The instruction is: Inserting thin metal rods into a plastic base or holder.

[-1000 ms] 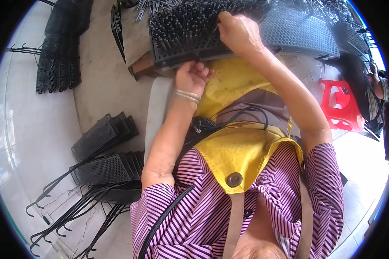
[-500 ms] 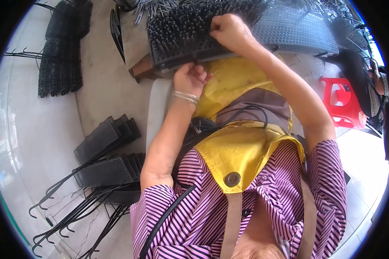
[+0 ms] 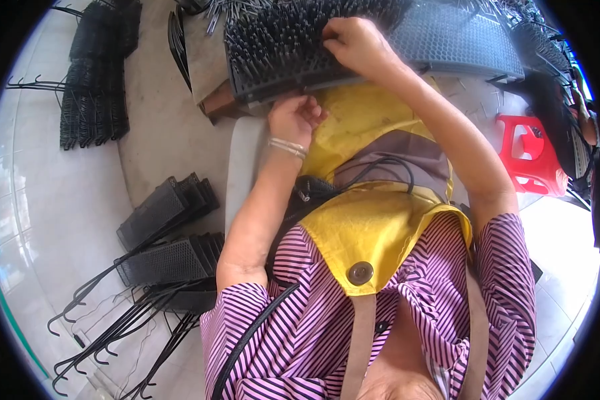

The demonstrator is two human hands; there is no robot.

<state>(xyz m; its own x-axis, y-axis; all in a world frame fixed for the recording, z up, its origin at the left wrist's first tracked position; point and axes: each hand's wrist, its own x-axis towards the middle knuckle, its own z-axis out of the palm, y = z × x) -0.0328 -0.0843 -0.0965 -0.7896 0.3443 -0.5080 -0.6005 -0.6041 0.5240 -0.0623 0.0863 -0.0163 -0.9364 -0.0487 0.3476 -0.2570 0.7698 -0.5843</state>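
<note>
Partly filled, the long black perforated plastic-looking tray [image 3: 463, 50] at upper centre bristles leftward with thin dark rods [image 3: 273, 43]; rightward, holes show bare. The right hand [image 3: 361, 47] pinches beside them, contents hidden; the left hand [image 3: 293, 122] curls loosely below.

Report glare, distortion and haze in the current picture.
Head view: white glare washes out the floor below the red stool; head view: fisheye distortion bows the perforated panel along its front edge; head view: pale haze softens that panel's right end.
</note>
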